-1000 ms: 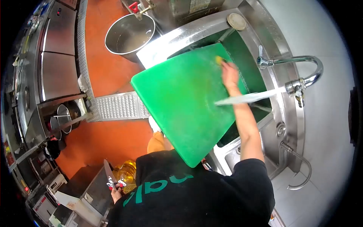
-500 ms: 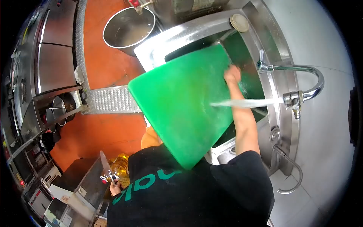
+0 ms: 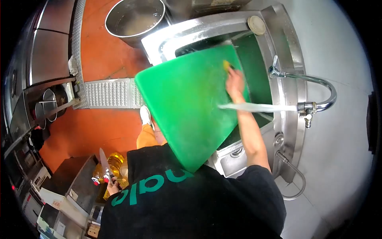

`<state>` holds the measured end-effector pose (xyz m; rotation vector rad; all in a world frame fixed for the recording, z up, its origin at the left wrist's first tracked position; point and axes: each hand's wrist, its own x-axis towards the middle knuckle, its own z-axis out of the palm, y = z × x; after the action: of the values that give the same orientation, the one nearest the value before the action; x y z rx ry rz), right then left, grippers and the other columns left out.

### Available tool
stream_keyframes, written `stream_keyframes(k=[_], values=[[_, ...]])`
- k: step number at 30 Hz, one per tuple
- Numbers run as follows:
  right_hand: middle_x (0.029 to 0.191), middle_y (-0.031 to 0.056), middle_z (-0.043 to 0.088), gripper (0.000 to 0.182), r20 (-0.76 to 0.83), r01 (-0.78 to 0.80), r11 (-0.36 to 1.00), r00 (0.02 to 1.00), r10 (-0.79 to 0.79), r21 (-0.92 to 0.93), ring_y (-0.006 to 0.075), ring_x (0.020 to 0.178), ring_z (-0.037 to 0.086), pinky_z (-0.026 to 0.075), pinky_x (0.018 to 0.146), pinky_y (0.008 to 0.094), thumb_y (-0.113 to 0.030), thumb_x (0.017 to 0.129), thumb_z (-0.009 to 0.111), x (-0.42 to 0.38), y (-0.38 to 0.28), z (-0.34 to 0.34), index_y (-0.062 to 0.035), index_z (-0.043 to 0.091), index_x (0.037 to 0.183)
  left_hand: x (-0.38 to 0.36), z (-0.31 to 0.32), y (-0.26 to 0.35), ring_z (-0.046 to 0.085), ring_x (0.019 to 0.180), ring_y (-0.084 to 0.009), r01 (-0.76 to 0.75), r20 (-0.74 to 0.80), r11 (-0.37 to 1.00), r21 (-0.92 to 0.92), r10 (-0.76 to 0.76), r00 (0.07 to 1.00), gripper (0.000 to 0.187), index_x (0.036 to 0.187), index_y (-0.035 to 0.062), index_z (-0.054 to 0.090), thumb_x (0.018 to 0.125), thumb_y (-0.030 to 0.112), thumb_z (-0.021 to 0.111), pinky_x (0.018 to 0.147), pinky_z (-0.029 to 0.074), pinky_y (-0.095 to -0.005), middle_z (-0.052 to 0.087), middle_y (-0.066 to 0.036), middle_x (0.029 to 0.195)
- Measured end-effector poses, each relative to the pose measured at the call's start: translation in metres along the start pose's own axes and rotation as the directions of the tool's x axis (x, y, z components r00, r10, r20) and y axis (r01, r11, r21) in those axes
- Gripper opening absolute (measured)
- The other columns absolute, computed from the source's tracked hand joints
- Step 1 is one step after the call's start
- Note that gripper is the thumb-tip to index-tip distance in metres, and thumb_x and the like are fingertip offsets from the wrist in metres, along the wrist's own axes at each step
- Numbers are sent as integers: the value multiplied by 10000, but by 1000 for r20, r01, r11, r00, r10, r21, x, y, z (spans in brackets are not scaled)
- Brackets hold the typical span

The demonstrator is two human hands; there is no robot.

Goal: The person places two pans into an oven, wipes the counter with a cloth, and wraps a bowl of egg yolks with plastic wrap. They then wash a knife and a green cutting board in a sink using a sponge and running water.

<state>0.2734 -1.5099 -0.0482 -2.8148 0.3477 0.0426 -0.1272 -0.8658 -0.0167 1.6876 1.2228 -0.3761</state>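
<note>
A large green cutting board [image 3: 183,91] lies tilted across the sink, its lower corner against my black shirt. Water from the tap [image 3: 306,108] strikes its right side. My right hand [image 3: 235,83] is over the board near its upper right edge, closed on a small yellow and dark sponge [image 3: 226,65] that is partly hidden by the fingers. At the lower left, beside my shirt, my left hand [image 3: 113,186] grips the handle of a knife [image 3: 104,161]. The blade points up and away from the hand. My left forearm is hidden.
A steel sink [image 3: 284,91] surrounds the board, with a round lid [image 3: 256,25] on its rim. A large pot [image 3: 135,18] stands at the top. Oil bottles [image 3: 115,161] are close to the knife. A metal floor grate [image 3: 107,94] crosses the orange floor.
My right hand has moved from the board's right edge up and left onto its face, and the yellow sponge now shows. The view has shifted slightly. The knife stays in my left hand.
</note>
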Motion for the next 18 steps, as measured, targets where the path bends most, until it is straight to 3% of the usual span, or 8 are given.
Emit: stream_keyframes(k=[2, 5, 7, 8, 10, 12, 16, 18], values=[[812, 140, 574, 320, 43, -228, 968, 971, 233, -108, 293, 732, 554, 452, 654, 401, -64, 755, 488, -11, 89, 30, -86, 589, 1058, -2, 2, 2, 479, 464, -128, -24, -16, 1000, 15, 24, 1000, 185, 919, 37, 555, 776, -58, 485, 404, 393, -255, 500, -24, 628], [768, 130, 560, 305, 133, -87, 992, 986, 98, -88, 287, 737, 553, 453, 655, 392, -64, 760, 504, -10, 12, 12, -74, 591, 1052, 7, 7, 1, 477, 462, -122, -38, -9, 999, 37, 39, 999, 183, 913, 39, 556, 774, -60, 492, 400, 388, -252, 488, -13, 615], [775, 131, 559, 286, -258, 264, 956, 940, -224, 132, 294, 745, 547, 450, 658, 385, -56, 767, 490, -19, -74, -20, -63, 598, 1031, 7, 16, 13, 478, 457, -124, 17, -21, 1000, 2, -17, 1000, 189, 930, 11, 552, 766, -66, 499, 399, 384, -250, 520, -24, 660], [775, 131, 559, 286, -258, 266, 954, 940, -225, 136, 294, 745, 547, 450, 658, 385, -56, 767, 490, -19, -59, -11, -63, 598, 1031, 8, 19, 18, 478, 454, -125, 44, -26, 999, -16, -45, 999, 195, 938, -3, 549, 761, -69, 503, 398, 383, -248, 536, -29, 682], [817, 141, 544, 263, -83, -128, 987, 987, 136, 95, 307, 790, 522, 432, 698, 385, -50, 771, 489, -4, 1, 20, -51, 603, 1008, 1, 26, 33, 480, 455, -119, 12, -8, 997, -78, -12, 1000, 210, 962, -1, 545, 770, -67, 493, 396, 373, -237, 526, -30, 653], [843, 155, 535, 232, -124, -92, 996, 988, 90, -8, 318, 801, 505, 421, 703, 392, -61, 774, 495, 0, -4, 8, -42, 603, 978, 4, 19, 27, 480, 455, -117, -42, 14, 996, -83, 43, 999, 211, 969, 0, 543, 778, -67, 486, 397, 372, -233, 509, -26, 629], [806, 153, 548, 204, -323, 338, 933, 902, -286, 120, 312, 765, 533, 438, 658, 404, -94, 770, 516, -2, -58, -2, -62, 602, 952, 17, 10, 19, 478, 468, -100, -19, 105, 999, 47, 14, 994, 236, 999, 16, 546, 787, -69, 485, 424, 376, -226, 510, -12, 622], [806, 141, 563, 217, -106, 155, 984, 984, -145, 83, 297, 772, 548, 446, 665, 409, -128, 773, 521, 17, -2, 12, -105, 609, 969, 15, 17, 20, 473, 472, -93, -29, 44, 999, 14, 28, 999, 236, 995, 20, 551, 781, -61, 493, 430, 373, -222, 510, -7, 621]])
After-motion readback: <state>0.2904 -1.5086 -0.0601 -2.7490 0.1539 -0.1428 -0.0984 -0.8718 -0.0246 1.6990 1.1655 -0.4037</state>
